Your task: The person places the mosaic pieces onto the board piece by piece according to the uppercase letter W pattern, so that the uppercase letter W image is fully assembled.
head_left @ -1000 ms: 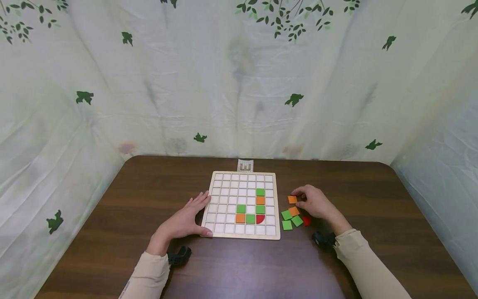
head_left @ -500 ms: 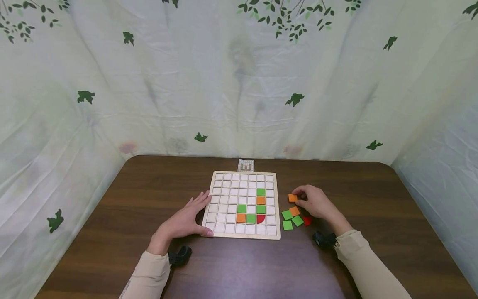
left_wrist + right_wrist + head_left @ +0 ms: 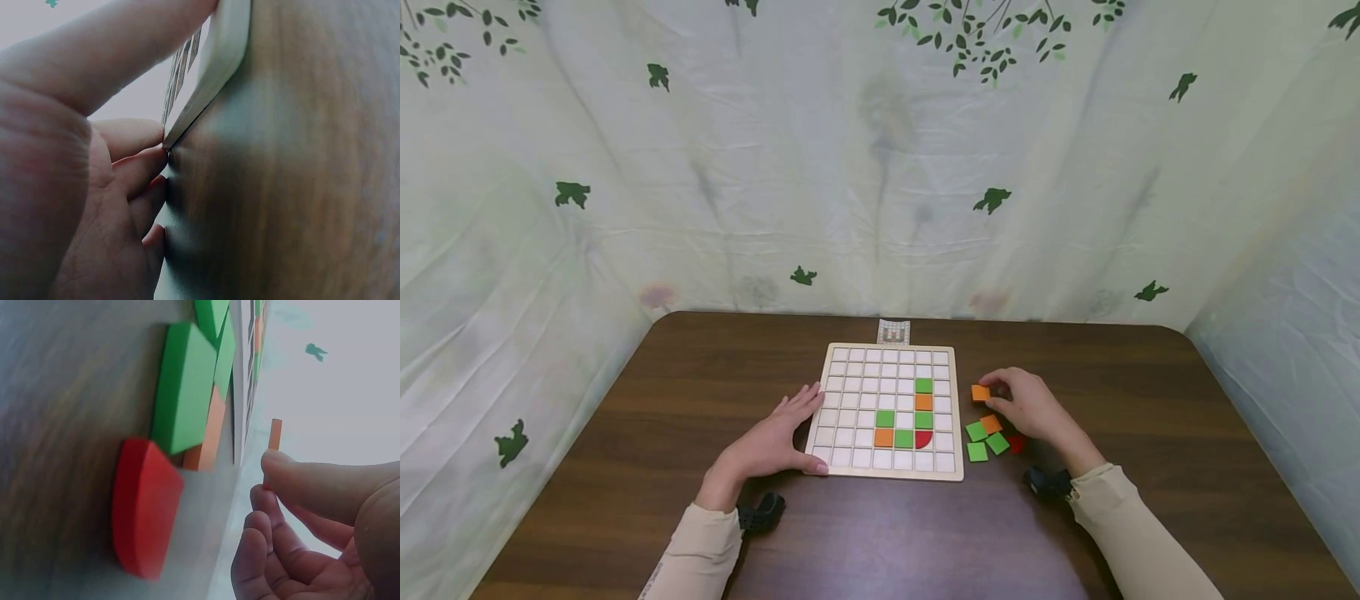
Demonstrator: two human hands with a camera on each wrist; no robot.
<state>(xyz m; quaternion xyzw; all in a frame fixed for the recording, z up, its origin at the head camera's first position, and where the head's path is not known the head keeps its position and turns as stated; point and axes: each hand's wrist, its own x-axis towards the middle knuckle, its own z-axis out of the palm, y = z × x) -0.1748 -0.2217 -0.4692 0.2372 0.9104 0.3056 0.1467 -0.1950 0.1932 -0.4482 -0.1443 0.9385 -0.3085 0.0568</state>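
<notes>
Green square tiles point(image 3: 977, 452), an orange tile point(image 3: 991, 424) and a red piece point(image 3: 1017, 443) lie loose beside a pale wooden grid board point(image 3: 955, 417) holding seven green, orange and red inset pieces point(image 3: 903, 439). The left hand point(image 3: 767, 437), fingers extended, touches its left edge; the right hand point(image 3: 1030, 406), off the right edge, pinches a flat orange square point(image 3: 981, 393) on its board side. Beyond lies a small printed card point(image 3: 893, 332).

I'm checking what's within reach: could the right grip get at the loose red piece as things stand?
Probably not yet: the right grip pinches an orange tile. Otherwise, the way looks free: the loose red piece lies close by on the table, with nothing visible on top.
</notes>
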